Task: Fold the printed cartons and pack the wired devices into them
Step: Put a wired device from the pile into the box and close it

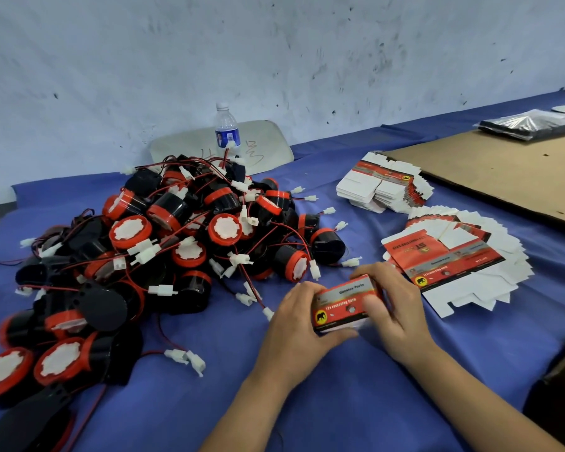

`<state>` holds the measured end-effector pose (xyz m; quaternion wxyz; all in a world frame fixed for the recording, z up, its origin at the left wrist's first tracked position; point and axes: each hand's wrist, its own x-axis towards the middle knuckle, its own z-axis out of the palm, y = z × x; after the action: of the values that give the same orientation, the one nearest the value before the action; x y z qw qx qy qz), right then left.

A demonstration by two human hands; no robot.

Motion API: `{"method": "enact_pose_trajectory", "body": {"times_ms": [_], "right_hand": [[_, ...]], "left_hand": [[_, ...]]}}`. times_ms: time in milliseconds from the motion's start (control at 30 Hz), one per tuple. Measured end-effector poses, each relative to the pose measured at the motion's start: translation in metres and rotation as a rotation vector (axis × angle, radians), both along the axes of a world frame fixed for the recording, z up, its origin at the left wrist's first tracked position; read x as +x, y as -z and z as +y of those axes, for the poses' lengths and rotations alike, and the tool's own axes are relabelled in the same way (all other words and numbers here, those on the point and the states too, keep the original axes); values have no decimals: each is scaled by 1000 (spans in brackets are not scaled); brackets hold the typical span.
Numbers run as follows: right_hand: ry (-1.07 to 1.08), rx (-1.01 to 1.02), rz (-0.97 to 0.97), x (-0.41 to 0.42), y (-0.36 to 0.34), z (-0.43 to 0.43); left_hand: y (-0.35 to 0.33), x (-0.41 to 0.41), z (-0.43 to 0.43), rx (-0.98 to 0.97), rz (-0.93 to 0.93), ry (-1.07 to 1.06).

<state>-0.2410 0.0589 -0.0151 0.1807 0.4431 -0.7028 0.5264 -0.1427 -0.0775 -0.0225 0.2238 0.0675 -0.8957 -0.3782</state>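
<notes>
Now, gripped from both sides

A heap of red-and-black wired devices (163,256) lies on the blue cloth (177,402). Right of the heap, flat cartons (454,265) fan out; nearer, the left hand (294,331) and right hand (398,308) grip a folded carton (346,305).

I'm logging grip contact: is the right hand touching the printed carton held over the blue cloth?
Touching. The head view shows fingers of the right hand curled over the right end of the carton, while the left hand grips its other end.
</notes>
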Motion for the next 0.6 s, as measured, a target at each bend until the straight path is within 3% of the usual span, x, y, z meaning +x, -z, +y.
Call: {"method": "enact_pose_trajectory", "body": {"times_ms": [133,467,600], "right_hand": [[109,-27,91,1,2,-1],[116,-61,-96,-3,4,-6],[117,-52,-80,-4,7,-5]], "left_hand": [[1,0,7,97,3,70],[4,-4,6,153,-19,113],[5,-5,7,171,8,90]]}}
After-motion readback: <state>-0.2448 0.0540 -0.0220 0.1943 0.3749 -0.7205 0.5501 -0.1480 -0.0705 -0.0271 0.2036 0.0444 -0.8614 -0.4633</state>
